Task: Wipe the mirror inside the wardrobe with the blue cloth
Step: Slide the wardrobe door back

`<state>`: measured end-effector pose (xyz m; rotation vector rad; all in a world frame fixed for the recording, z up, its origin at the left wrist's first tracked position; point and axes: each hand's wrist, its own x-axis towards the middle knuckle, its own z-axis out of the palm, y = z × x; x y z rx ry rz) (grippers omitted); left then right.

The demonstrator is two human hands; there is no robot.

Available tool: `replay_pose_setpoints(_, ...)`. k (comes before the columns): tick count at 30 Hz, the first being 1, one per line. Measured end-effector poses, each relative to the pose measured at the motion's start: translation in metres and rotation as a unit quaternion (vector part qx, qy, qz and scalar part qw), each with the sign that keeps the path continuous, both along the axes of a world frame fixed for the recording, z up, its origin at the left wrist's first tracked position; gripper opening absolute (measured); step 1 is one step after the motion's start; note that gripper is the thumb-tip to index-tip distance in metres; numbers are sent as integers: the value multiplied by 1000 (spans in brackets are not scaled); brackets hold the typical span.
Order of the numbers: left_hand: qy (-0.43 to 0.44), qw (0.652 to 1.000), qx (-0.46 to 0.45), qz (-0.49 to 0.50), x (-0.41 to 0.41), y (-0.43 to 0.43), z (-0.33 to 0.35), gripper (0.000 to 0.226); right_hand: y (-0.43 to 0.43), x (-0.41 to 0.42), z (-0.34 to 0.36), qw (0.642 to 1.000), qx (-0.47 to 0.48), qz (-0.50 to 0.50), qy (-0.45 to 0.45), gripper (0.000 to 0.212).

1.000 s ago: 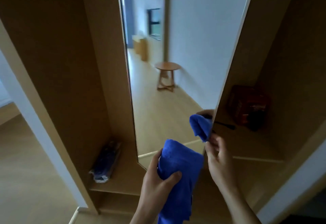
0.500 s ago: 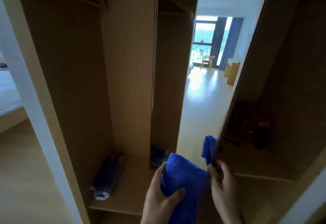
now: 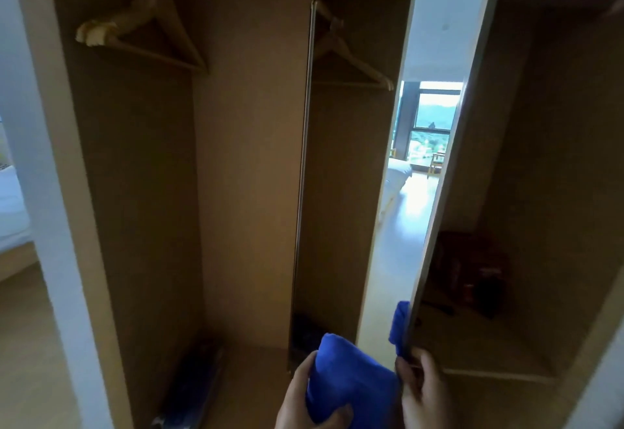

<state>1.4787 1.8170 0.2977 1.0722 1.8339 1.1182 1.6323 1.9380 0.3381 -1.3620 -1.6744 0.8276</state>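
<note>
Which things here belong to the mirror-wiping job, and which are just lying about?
Job: blue cloth in the left hand; mirror, lower edge held by the right hand.
Lying about: wooden hangers; dark package at bottom left; reddish box at right.

Left hand: bare left hand (image 3: 299, 401), rounded in outline, with its thumb and finger backs showing; uncovered down to the bottom edge of the view.
Right hand: bare right hand (image 3: 426, 395), seen from the back, likewise uncovered to the bottom edge.
Fine detail: dim and soft; nails too blurred to describe.
</note>
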Motion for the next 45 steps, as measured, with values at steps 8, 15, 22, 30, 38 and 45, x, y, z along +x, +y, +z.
replay_pose_setpoints(8, -47, 997, 44, 48, 23, -20, -9, 71, -5, 2, 0, 999, 1, 4, -35, 35)
replay_pose_setpoints(15, -53, 992, 101, 52, 34, -29, -10, 86, -12, 9, -7, 999, 9, 31, -31, 35)
replay_pose_setpoints(22, -64, 991, 89, 76, 35, -37, -15, 86, -25, 12, -5, 998, 22, 56, 12, 14)
replay_pose_setpoints(30, -65, 989, 106, 85, 33, -44, -11, 82, -39, 0, -3, 996, 45, 82, 0, 9)
replay_pose_setpoints(38, -42, 983, 134, 120, 13, -52, 0, 89, -52, -32, 0, 992, 45, 121, 7, 22)
replay_pose_setpoints(45, -25, 985, 131, 107, 1, -53, 6, 77, -54, -41, 1, 989, 64, 131, -40, 31)
